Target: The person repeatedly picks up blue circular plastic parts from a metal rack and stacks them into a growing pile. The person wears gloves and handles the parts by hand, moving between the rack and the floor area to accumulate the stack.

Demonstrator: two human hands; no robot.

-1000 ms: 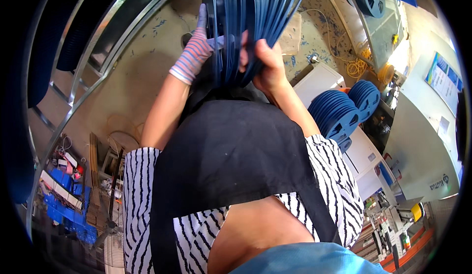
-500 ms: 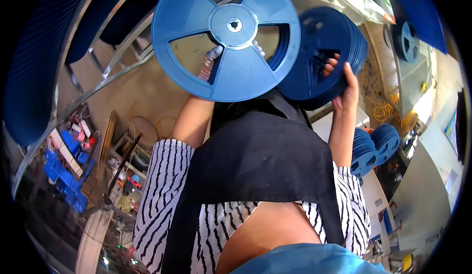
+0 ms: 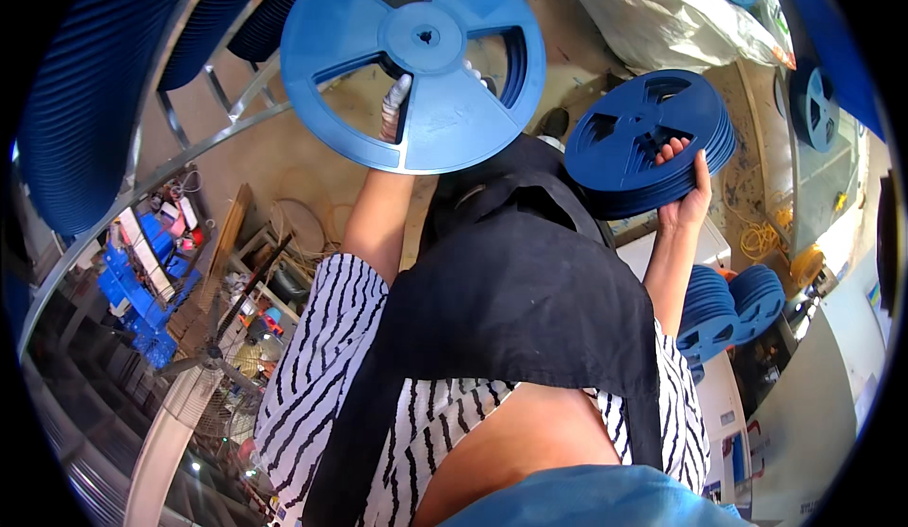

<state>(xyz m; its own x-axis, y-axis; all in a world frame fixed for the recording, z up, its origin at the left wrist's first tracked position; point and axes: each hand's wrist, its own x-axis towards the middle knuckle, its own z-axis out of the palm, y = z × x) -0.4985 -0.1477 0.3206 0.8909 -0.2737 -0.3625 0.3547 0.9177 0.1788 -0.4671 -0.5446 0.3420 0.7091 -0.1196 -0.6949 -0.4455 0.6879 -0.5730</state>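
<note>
Head view.

Left hand: gloved, raised, gripping a single blue reel. The reel faces the camera flat-on, with a round hub and three spoke openings; the fingers show through one opening and past the lower rim. The reel hides most of the hand.

Right hand: bare, raised, clasping a reel stack from below, fingers hooked into a spoke opening of the top reel. The stack is tilted and held right of the single reel, apart from it.

Black apron: covers the torso between the two forearms and hides the middle of the scene below the reels. Striped shirt: black and white, showing at both sides of the apron.

Metal rack: curved tubes running along the upper left, carrying rows of blue reels on edge at the left rim.

White sack: top right, above the reel stack, with more blue reels at its upper edge.

Reel piles: two short stacks on a white table at the right, just beside the right forearm.

Yellow cable: coiled on the floor right of the right wrist.

Blue crates and clutter of tools: lower left floor, well apart from both hands.

Fan guard: lower left, partly cut by the rim.
</note>
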